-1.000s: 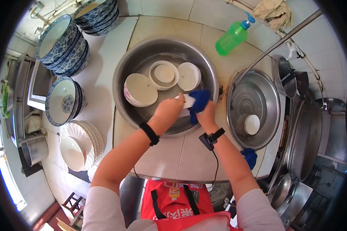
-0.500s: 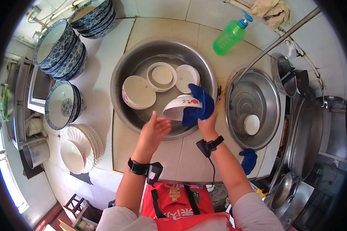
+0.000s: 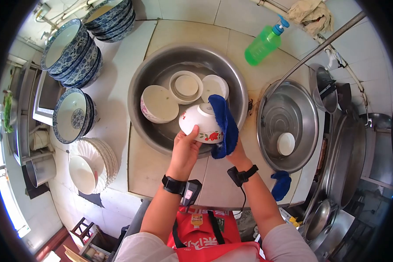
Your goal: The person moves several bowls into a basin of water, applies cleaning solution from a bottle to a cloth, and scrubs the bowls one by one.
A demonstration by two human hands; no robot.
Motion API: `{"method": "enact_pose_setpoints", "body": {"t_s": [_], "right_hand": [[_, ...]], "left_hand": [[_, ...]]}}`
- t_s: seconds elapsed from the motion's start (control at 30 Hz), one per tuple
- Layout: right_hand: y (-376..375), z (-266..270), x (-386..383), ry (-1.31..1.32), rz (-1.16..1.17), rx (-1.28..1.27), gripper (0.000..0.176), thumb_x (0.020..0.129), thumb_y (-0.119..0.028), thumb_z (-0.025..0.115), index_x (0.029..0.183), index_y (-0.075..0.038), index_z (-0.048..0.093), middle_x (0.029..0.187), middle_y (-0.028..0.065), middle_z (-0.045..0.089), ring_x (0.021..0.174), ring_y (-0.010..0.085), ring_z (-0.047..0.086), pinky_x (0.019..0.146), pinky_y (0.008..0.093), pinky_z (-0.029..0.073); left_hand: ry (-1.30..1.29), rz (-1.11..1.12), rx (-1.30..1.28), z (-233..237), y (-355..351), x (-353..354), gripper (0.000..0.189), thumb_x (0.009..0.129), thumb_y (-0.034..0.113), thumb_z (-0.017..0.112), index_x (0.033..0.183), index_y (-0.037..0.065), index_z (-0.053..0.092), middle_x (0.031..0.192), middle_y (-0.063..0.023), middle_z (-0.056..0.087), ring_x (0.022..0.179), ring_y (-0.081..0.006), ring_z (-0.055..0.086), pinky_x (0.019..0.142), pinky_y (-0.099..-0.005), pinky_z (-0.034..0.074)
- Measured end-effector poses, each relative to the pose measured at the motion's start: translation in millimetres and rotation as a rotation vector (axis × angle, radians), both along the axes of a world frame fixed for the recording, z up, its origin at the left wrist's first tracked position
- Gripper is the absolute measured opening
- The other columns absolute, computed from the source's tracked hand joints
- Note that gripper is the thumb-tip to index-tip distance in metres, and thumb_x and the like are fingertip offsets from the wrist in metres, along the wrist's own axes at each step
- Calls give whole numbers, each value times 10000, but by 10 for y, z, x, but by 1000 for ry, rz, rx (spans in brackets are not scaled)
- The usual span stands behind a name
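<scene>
My left hand point(image 3: 185, 149) holds a white bowl with red flowers point(image 3: 200, 123) upside down over the near rim of a big steel basin point(image 3: 142, 74). My right hand point(image 3: 234, 151), mostly hidden, presses a blue cloth point(image 3: 224, 124) against the bowl's right side. Inside the basin lie three more white bowls point(image 3: 158, 103), bottoms up.
A second steel basin point(image 3: 292, 111) on the right holds one small white bowl point(image 3: 286, 143). Another blue cloth point(image 3: 281, 184) lies at its near edge. A green soap bottle point(image 3: 263, 43) stands behind. Blue-patterned bowl stacks point(image 3: 72, 52) and white plates point(image 3: 91, 163) sit left.
My left hand let go of the bowl, drew back, then took hold of it again from below. The bowl has been turned bottom-up and the cloth moved along its side.
</scene>
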State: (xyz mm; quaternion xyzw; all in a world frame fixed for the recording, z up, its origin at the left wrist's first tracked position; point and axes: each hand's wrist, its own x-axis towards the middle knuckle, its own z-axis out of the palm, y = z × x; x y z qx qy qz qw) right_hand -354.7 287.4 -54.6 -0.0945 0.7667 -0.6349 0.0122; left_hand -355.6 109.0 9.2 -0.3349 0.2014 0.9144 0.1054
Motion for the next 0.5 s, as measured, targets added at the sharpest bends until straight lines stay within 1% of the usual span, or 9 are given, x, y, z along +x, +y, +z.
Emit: {"method": "enact_pose_setpoints", "body": {"t_s": [0.07,0.13,0.2,0.23,0.3,0.33,0.4,0.43,0.5], "right_hand": [[-135,471,-27,113,144,118,749,828,-94,664,1450,-1,256,1480,168,303,1362,280,304,1117,370,240],[-175,420,31,210,130,171,729,849,-155,651,1447,0,264,1473,181,299,1361,295,296,1116,381,239],[-349,373,72,234,-79,201,723,862,-198,639,1443,7,262,1454,195,317,1347,314,310,1105,391,258],[-429,404,100,231,-146,234,707,858,-214,641,1419,27,286,1437,213,327,1318,339,341,1092,401,277],[-529,494,84,229,-165,237,705,848,-210,650,1405,37,296,1416,219,347,1280,338,379,1069,395,305],[-551,510,73,227,-183,239,703,837,-206,659,1391,47,307,1395,225,367,1242,337,417,1047,390,332],[-566,490,41,105,-166,158,680,837,-200,658,1372,54,325,1366,222,395,1206,323,443,1018,377,359],[-576,501,11,-14,-147,80,656,836,-193,658,1352,61,342,1337,220,422,1170,308,469,988,364,385],[-569,692,-228,58,-163,95,630,831,-172,657,1338,57,363,1328,211,433,1150,288,482,962,353,403]], "left_hand": [[274,-108,-239,80,28,17,285,905,93,618,1158,-22,553,1117,-125,641,988,-186,633,897,-313,501],[329,-153,-372,-47,34,66,302,897,102,639,1151,-40,556,1083,-114,657,932,-152,634,860,-287,493],[399,-262,-602,-122,69,133,264,901,81,628,1126,-45,570,1041,-89,666,891,-125,625,808,-272,498],[399,-266,-601,-153,83,154,264,901,81,628,1126,-45,570,1041,-89,666,891,-125,625,808,-272,498],[460,-347,-752,-159,96,168,200,870,39,624,1048,-50,607,899,-108,696,801,-82,608,690,-268,501],[458,-349,-754,-132,59,161,200,870,39,624,1048,-50,607,899,-108,696,801,-82,608,690,-268,501],[587,-596,-1185,-28,-61,111,173,809,8,620,973,-42,632,719,-186,654,623,-160,635,587,-297,476],[585,-599,-1184,31,-75,88,173,809,8,620,973,-42,632,719,-186,654,623,-160,635,587,-297,476],[758,-580,-1324,113,-93,52,116,772,28,619,867,-37,630,657,-245,557,564,-334,594,540,-343,448]]}}
